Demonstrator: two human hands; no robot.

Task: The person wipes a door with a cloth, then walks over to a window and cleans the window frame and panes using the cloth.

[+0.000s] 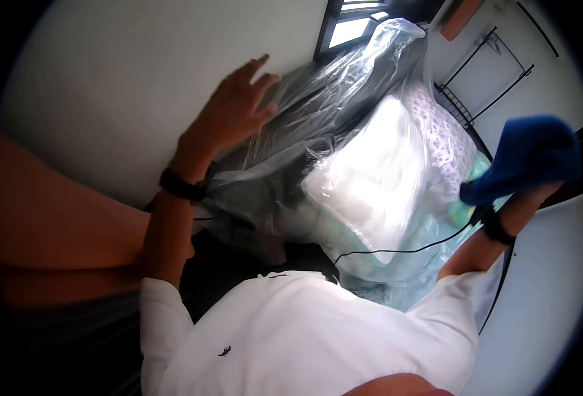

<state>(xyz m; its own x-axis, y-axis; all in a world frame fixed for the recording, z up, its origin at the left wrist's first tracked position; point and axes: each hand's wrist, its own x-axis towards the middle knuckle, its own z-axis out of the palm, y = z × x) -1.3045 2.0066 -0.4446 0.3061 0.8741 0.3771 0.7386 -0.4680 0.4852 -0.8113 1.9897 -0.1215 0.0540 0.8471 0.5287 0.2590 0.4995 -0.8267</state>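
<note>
Raising our left hand (235, 105) on a bent wrist, we hold it with the fingers loosely parted and the thumb apart, released and gripping nothing. Its forearm runs up from our white shirt (311, 336), a black band (184, 187) around the wrist. Just right of that hand spreads a crumpled clear plastic sheet (344, 92); whether our fingertips touch it or hover above it, we cannot tell.

Our right arm reaches outward, and the blue cloth (529, 158) is up at our right hand (546, 190), covering nearly all of it. Only a sliver of skin shows beneath the cloth, above a second dark band (499, 230), so we cannot tell whether those fingers are clenched on the fabric or lie under it. The cloth is blurred, its folds hard to read.

Between our hands, a bright white bundle (377, 178) sits under plastic, its surface washed out by glare. Nearer the right hand, a purple-patterned bundle (440, 129) is partly hidden, and below and left of that hand a black cord (410, 251) curves across.
</note>
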